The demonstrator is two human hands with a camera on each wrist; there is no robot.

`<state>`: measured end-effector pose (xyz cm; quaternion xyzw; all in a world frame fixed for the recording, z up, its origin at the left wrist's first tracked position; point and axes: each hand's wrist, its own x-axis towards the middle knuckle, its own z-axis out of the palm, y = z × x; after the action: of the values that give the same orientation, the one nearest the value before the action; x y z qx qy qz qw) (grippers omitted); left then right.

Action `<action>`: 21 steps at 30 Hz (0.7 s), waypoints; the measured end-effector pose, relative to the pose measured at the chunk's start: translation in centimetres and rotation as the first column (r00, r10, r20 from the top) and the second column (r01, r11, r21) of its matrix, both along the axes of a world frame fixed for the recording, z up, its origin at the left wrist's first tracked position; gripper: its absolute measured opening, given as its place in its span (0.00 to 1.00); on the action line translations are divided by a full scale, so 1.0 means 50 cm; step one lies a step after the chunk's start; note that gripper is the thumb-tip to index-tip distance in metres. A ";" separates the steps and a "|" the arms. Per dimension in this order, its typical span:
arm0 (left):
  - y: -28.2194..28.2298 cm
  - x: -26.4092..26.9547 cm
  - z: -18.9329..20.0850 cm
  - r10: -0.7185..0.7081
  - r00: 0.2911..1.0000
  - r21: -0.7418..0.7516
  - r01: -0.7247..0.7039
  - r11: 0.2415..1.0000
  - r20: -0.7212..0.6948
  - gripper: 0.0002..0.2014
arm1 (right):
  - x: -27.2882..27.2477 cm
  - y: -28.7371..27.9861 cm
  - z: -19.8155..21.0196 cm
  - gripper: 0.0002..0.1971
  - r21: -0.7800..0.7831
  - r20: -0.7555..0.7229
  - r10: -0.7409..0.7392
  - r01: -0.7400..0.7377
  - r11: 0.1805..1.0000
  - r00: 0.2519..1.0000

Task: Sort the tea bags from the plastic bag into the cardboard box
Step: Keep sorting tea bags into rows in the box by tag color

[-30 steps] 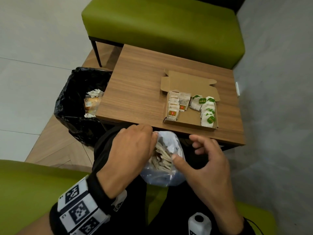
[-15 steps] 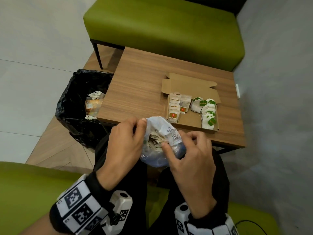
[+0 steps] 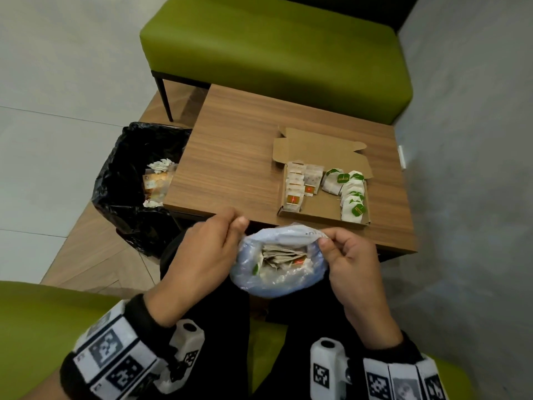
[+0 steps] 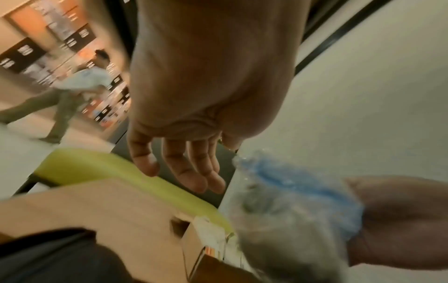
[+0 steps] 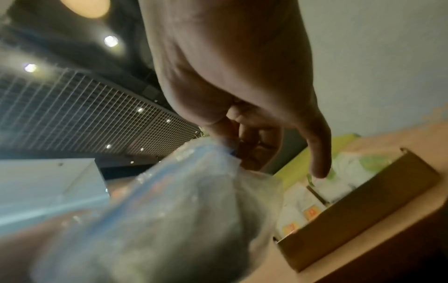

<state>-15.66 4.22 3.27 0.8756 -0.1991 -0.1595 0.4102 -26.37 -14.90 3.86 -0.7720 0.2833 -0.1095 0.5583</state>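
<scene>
A clear bluish plastic bag (image 3: 277, 272) full of tea bags (image 3: 281, 255) hangs over my lap, just in front of the table's near edge. My left hand (image 3: 230, 226) pinches the bag's left rim and my right hand (image 3: 326, 243) pinches the right rim, holding its mouth wide. The flat cardboard box (image 3: 320, 207) lies on the table beyond, lid folded back. Red-tagged tea bags (image 3: 297, 189) fill its left side and green-tagged ones (image 3: 350, 194) its right. In the wrist views the blurred bag (image 4: 295, 210) (image 5: 169, 210) hangs by the box (image 5: 358, 210).
The wooden table (image 3: 230, 168) stands between two green benches, one behind it (image 3: 274, 47). A bin lined with a black bag (image 3: 135, 186), holding wrappers, sits left of the table. A grey wall runs along the right. A person walks far off in the left wrist view.
My right hand came off the tea bags and took the bag's right rim. Both hands lifted the bag toward the table edge and pulled its mouth wide.
</scene>
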 end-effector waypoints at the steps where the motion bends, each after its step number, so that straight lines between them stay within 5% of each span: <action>1: -0.002 -0.003 0.010 -0.004 0.999 -0.002 0.004 1.000 0.046 0.17 | 0.003 -0.005 -0.002 0.14 -0.044 -0.011 0.016 -0.016 0.999 1.000; 6: -0.029 -0.012 0.060 -0.206 0.973 -0.013 0.208 0.978 0.100 0.26 | 0.009 -0.011 -0.007 0.13 -0.125 -0.064 0.111 -0.118 0.985 0.992; 11: -0.043 -0.004 0.067 -0.288 0.957 0.025 0.287 0.958 0.047 0.13 | 0.016 -0.004 0.008 0.12 -0.097 -0.051 0.191 -0.195 0.976 0.980; 16: -0.053 -0.004 0.047 -0.061 0.995 -0.159 0.049 0.986 -0.073 0.21 | 0.018 -0.002 0.032 0.07 0.043 0.043 0.183 -0.185 0.982 0.982; 21: -0.061 -0.006 0.043 0.097 0.995 -0.217 -0.096 0.971 -0.009 0.20 | 0.022 0.007 0.038 0.24 -0.130 0.009 0.176 -0.174 0.976 0.984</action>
<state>-15.98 1.16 5.41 0.8342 -0.1729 -0.1161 0.5106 -25.29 -14.55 5.74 -0.8272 0.2009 -0.0860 0.5176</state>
